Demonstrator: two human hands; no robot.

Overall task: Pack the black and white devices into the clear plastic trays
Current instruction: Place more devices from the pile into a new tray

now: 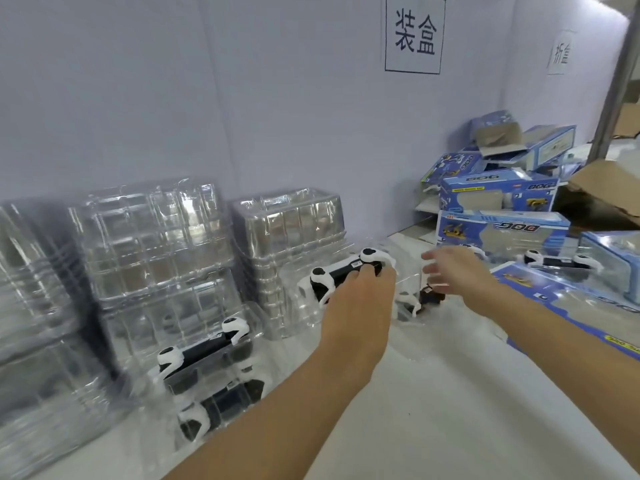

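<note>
- While the left hand [360, 289] curls its fingers over a black and white device [349, 270], gripping it at its right end, that device sits on a clear plastic tray [304, 303] near the back middle of the desk [450, 393].
- Just to the right, the right hand [453, 268] hangs released, fingers straight and spread, blurred, holding nothing.
- Below its fingertips a second small black and white device [420, 299] lies on the desk, partly hidden by clear plastic; whether the fingers touch it I cannot tell.
- Toward the desk's left front, two more devices already sit in clear trays: one [204, 348] farther back, one [218, 407] nearer the front edge.
- Along the back edge, against the pale wall, stand tall stacks of empty clear trays [152, 244], with a shorter stack [287, 226] beside them.
- At the right edge lie blue printed boxes [502, 230], piled loosely, and another device [557, 261] rests among them.
- On the wall hangs a paper sign [414, 32] with two characters.
</note>
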